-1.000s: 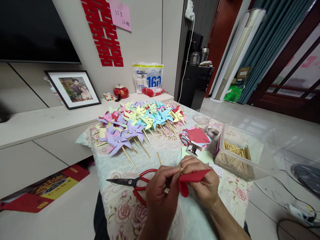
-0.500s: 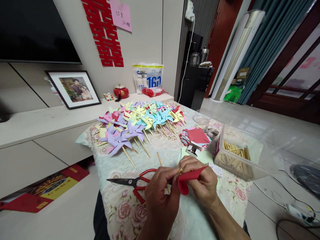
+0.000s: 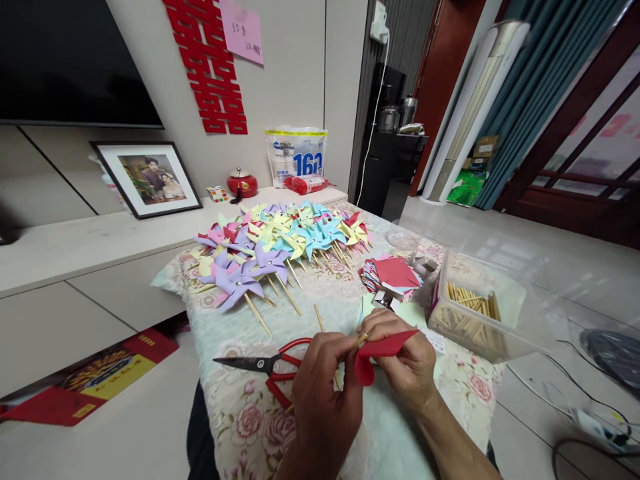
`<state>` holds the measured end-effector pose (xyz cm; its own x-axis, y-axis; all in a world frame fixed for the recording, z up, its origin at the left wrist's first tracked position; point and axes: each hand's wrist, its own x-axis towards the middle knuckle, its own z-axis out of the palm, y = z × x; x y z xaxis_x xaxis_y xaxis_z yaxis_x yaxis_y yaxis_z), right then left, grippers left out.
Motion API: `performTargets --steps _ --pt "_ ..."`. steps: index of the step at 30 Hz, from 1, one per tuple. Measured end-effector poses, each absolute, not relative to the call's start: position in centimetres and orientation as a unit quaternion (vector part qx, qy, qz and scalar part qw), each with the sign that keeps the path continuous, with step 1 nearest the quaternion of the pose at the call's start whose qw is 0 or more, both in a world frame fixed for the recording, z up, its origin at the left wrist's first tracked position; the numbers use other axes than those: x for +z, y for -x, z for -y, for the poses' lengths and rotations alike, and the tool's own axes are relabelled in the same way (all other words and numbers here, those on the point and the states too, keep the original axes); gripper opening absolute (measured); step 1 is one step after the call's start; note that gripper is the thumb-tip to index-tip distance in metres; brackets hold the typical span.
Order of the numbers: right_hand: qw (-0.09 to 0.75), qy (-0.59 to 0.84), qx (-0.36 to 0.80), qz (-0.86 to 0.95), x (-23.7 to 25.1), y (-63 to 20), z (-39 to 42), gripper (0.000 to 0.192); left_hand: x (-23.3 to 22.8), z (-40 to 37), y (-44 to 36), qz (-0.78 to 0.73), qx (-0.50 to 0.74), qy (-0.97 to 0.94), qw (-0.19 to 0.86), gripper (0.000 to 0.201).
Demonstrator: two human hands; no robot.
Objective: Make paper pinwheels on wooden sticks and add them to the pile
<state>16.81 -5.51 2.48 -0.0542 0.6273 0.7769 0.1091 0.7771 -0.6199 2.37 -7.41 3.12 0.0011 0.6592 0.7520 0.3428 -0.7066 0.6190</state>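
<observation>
Over the near part of the table, my right hand (image 3: pixel 407 360) is closed on a curled red paper pinwheel (image 3: pixel 387 347). My left hand (image 3: pixel 327 393) meets it, its fingers pinching a thin wooden stick (image 3: pixel 362 339) whose end shows at the paper. The fingers hide where stick and paper join. Beside my left hand lie open scissors (image 3: pixel 265 364) with red handles. Another wooden stick (image 3: pixel 319 317) rests on the cloth, partly behind that hand. Past my right hand is a stack of coloured paper squares (image 3: pixel 395 272), with a small box of metal pins (image 3: pixel 385 299) in front of it.
Finished pinwheels (image 3: pixel 285 233) in several colours cover the table's far side. A clear plastic bin (image 3: pixel 467 333) of wooden sticks stands at the right edge. Behind the flowered tablecloth (image 3: pixel 250 413) runs a white cabinet (image 3: pixel 100 247) with a framed photo (image 3: pixel 150 179).
Both hands stay almost in place with small finger movements. The red paper has shifted slightly, its curled lower end a little higher. Nothing else on the table has moved.
</observation>
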Motion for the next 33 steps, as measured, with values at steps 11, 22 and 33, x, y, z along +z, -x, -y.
performTargets --steps 11,22,33 --pt "0.634 0.268 0.176 0.703 2.36 -16.93 5.56 0.03 3.01 7.21 -1.76 -0.344 0.59 -0.718 0.139 0.022" --pt "0.627 0.291 0.148 0.707 2.38 -16.87 5.69 0.031 2.6 7.55 -1.72 -0.361 0.563 -0.737 0.101 0.022" --pt "0.588 0.358 0.228 0.689 2.29 -17.57 5.27 0.006 2.22 7.15 -2.26 -0.431 0.523 -0.719 0.155 0.02"
